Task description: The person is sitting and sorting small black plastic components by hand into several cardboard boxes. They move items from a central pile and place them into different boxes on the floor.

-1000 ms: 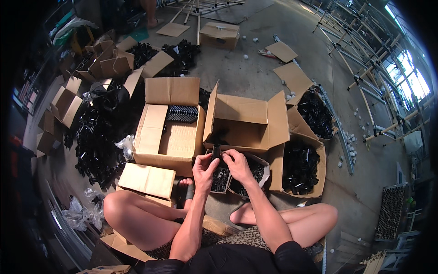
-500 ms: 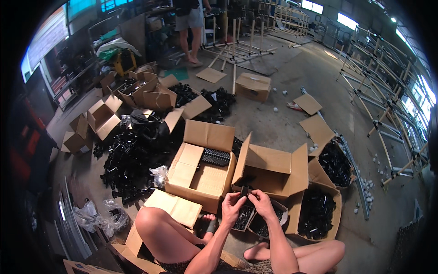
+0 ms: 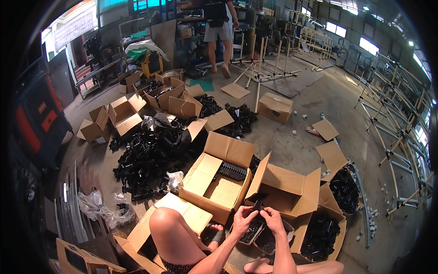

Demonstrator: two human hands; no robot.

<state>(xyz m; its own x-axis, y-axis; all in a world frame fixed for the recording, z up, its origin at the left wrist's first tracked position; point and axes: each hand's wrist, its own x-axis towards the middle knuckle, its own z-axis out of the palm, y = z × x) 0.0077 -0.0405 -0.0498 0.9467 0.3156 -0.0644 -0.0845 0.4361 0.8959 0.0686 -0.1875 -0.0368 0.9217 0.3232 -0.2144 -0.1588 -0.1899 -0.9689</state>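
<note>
Between my two hands is a small black plastic part [image 3: 257, 205]. My left hand [image 3: 243, 221] pinches it from one side, while the fingers of my right hand [image 3: 273, 220] close on its other side. Just below them stand two small open boxes, the left box [image 3: 249, 234] with small dark pieces and the right box [image 3: 266, 241] with dark pieces too, both partly hidden by my forearms. Beyond my hands is an open carton [image 3: 283, 185]. To its left, a larger carton [image 3: 214, 204] holds a neat row of black parts [image 3: 232, 171].
A big heap of black parts [image 3: 150, 157] lies on the floor at left. At right, a carton of black parts [image 3: 321, 235] stands beside a long metal bar [image 3: 363, 205]. A person [image 3: 219, 34] is at the back, near pole frames [image 3: 273, 64]. My bent knee [image 3: 171, 223] rises at left.
The view has shifted, so the scene sits further right and lower. The person at the back has stepped along with feet in a new position. My hands still hold the black part.
</note>
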